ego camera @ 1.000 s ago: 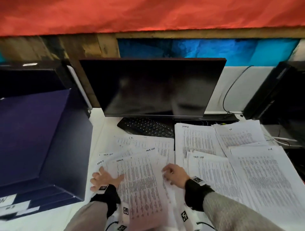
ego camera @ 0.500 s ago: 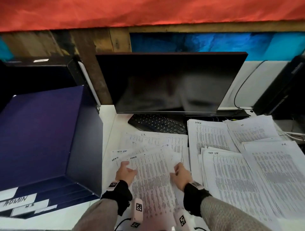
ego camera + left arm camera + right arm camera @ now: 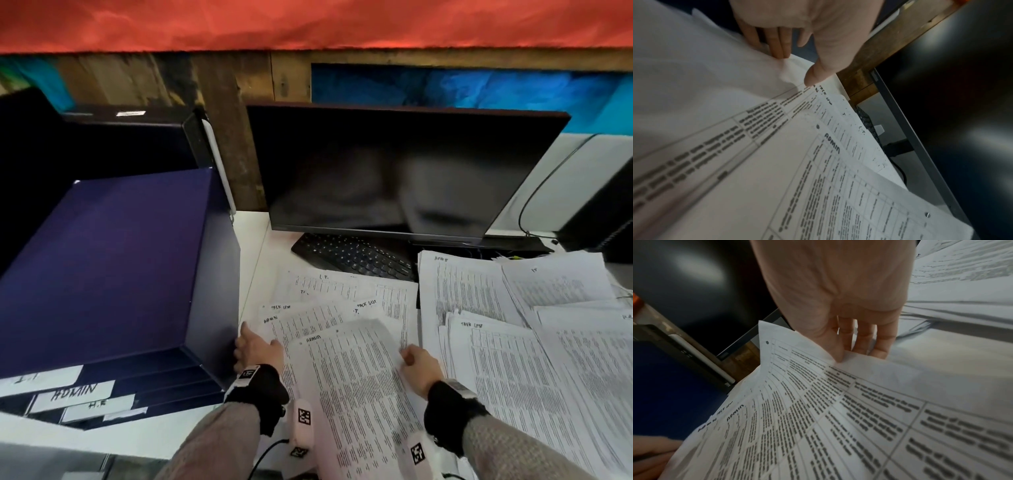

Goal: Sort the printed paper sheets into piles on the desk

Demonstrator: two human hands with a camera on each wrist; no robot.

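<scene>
Between the two hands lies a printed sheet marked ADMIN (image 3: 356, 387), with its far right corner lifted off the papers under it. The right hand (image 3: 418, 366) pinches the right edge of this sheet: the thumb (image 3: 835, 347) is on top and the curled fingers (image 3: 863, 340) go under the paper. The left hand (image 3: 256, 349) holds the left edge of a second ADMIN sheet (image 3: 294, 325), which lies partly under the first one; its thumb (image 3: 818, 73) presses from above and its fingers (image 3: 777, 42) are tucked below the edge.

Just left of the left hand, almost touching it, stands a dark blue tray stack (image 3: 113, 260) with white labels on its front; one reads ADMIN.

Beyond both hands, more loose sheets (image 3: 346, 287) overlap each other, marked TASK LIST and I.T. To the right of the right hand thick piles of sheets (image 3: 513, 342) are spread, near each other and partly overlapping.

Farther away a black keyboard (image 3: 349, 253) is partly covered by the sheets, and behind it stands a dark monitor (image 3: 394, 171). All this rests on a white desk (image 3: 253, 240).
</scene>
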